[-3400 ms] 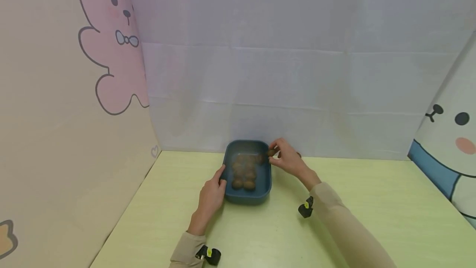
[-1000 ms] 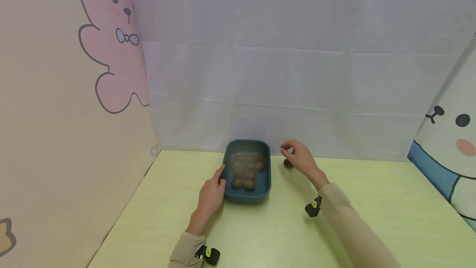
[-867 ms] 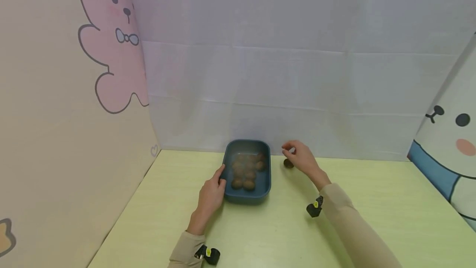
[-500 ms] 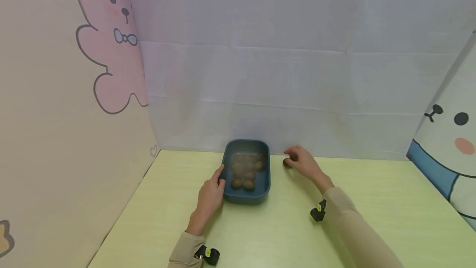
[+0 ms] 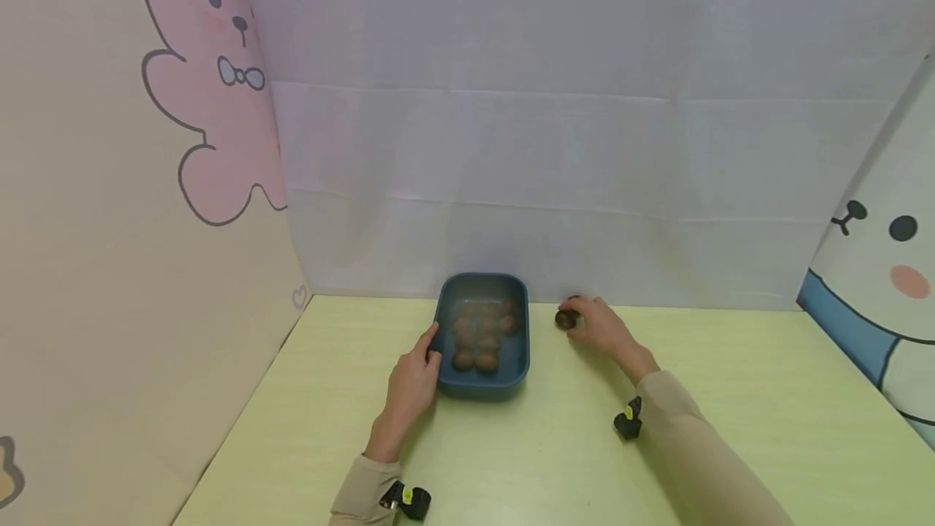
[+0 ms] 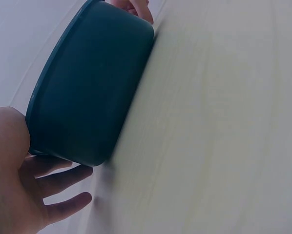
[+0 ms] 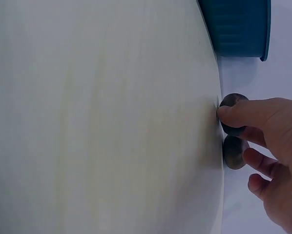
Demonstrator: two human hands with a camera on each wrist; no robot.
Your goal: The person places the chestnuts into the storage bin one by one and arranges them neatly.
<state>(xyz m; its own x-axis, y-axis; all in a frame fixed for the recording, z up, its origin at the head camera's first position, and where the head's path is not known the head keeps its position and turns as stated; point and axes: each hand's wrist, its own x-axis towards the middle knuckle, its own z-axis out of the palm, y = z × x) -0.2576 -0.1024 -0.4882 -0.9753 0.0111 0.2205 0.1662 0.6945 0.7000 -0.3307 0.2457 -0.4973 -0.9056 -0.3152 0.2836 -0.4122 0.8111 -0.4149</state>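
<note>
At the left side of a dark blue plastic tub (image 5: 484, 388), my left hand (image 5: 411, 384) grips the wall near the rim, thumb and index finger against it. Its other fingers spread loosely past the tub's corner in the left wrist view. Several brown egg-shaped items (image 5: 486, 361) lie inside the tub, hazy in the head view. To the tub's right, my right hand (image 5: 602, 331) pinches a dark brown egg-shaped item (image 7: 235, 97) between thumb and fingers, low at the table. A second such item (image 7: 235, 152) sits right beside it, under the curled fingers.
The pale yellow-green table (image 5: 511, 461) ends at a white sheet (image 5: 482, 185) hanging close behind the tub. A cream panel with a pink bear (image 5: 226, 104) stands on the left, and another printed panel (image 5: 898, 282) on the right.
My right hand first reached to the tub's right rim with a brown item, then moved right and down, and now pinches another on the table. The left hand has stayed at the tub.
</note>
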